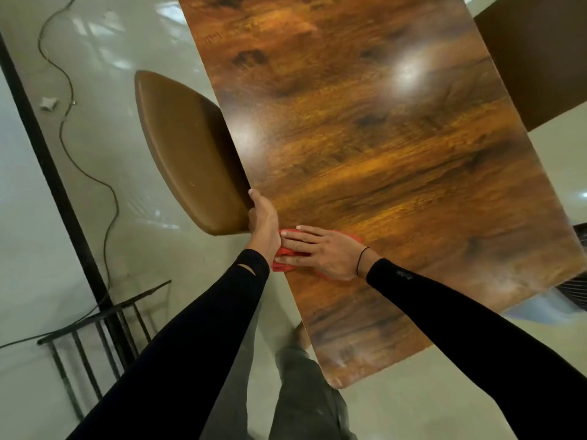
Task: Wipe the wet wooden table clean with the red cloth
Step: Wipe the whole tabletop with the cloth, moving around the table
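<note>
Brown chair seat point(187, 154) tucked against table's left edge, touching L hand point(264, 225); black cable point(68, 122) snakes across pale floor, black metal rack point(104, 325) lower left, dark chair point(540, 58) far right. Wooden table point(397, 147) glossy, w/ glare spots; wet film prob. present but blur hides it. Red cloth point(283, 263) at left edge, mostly covered. R hand point(320, 252) flat, fingers spread, pressing cloth. L hand curled, gripping table edge.

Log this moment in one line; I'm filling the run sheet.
phase: wiping | right hand: flat on red cloth | left hand: on table edge | cloth: near edge
</note>
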`<state>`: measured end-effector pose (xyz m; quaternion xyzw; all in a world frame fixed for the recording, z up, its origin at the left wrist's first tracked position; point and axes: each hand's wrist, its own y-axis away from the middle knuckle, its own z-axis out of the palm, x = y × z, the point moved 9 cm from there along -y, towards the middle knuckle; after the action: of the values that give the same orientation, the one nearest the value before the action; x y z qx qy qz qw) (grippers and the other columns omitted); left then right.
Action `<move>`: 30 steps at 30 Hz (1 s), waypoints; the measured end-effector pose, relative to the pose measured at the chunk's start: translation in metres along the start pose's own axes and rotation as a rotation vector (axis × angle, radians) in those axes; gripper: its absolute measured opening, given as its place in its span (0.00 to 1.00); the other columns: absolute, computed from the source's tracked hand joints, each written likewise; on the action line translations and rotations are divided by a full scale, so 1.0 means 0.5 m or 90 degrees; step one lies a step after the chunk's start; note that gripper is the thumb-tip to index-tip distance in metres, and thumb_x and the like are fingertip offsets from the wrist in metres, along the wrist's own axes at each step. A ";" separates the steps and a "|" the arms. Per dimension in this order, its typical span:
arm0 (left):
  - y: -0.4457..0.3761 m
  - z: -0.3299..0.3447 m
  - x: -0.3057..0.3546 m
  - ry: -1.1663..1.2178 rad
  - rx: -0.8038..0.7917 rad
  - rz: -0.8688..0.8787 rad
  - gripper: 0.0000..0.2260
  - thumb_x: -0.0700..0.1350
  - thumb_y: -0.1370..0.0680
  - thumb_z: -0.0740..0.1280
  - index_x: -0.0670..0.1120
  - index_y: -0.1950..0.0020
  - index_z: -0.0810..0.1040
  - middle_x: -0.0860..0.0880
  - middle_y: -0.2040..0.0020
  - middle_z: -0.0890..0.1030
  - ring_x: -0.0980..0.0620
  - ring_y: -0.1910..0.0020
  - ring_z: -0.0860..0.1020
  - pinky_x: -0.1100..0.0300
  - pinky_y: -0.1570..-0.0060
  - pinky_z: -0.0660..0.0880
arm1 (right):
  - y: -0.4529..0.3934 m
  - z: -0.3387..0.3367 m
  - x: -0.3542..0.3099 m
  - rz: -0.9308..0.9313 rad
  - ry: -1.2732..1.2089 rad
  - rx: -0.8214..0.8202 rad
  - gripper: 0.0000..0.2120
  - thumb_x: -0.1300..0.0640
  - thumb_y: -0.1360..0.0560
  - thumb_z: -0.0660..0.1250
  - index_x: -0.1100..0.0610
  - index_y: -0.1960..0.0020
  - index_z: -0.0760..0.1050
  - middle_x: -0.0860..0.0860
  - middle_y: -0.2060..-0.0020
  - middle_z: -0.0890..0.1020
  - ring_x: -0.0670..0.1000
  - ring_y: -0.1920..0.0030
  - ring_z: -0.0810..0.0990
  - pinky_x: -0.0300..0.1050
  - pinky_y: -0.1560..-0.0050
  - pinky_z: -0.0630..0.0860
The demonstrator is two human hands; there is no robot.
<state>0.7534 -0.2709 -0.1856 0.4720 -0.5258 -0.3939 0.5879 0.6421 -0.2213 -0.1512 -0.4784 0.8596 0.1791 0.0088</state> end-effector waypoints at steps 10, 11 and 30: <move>0.020 -0.003 -0.185 0.046 0.142 0.075 0.38 0.71 0.15 0.48 0.44 0.18 0.69 0.41 0.22 0.74 0.37 0.25 0.73 0.43 0.25 0.70 | 0.130 0.094 -0.179 -0.020 -0.008 -0.021 0.33 0.50 0.13 0.53 0.46 0.10 0.48 0.54 0.11 0.50 0.57 0.11 0.44 0.61 0.12 0.48; 0.019 -0.003 -0.204 0.038 0.139 0.078 0.38 0.71 0.16 0.47 0.44 0.19 0.69 0.41 0.22 0.74 0.38 0.25 0.73 0.42 0.24 0.69 | 0.145 0.105 -0.200 -0.032 0.011 -0.014 0.33 0.49 0.13 0.55 0.46 0.10 0.48 0.54 0.11 0.50 0.57 0.11 0.44 0.60 0.12 0.48; 0.054 -0.017 -0.344 0.055 0.106 0.094 0.41 0.74 0.19 0.48 0.46 0.17 0.67 0.42 0.21 0.73 0.39 0.24 0.72 0.41 0.22 0.68 | 0.256 0.171 -0.325 0.017 0.020 0.006 0.48 0.37 0.19 0.68 0.48 0.10 0.45 0.56 0.11 0.43 0.58 0.12 0.38 0.57 0.13 0.37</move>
<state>0.7373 -0.0979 -0.2017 0.4960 -0.5642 -0.2838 0.5959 0.6112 -0.0001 -0.1624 -0.4696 0.8668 0.1680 -0.0049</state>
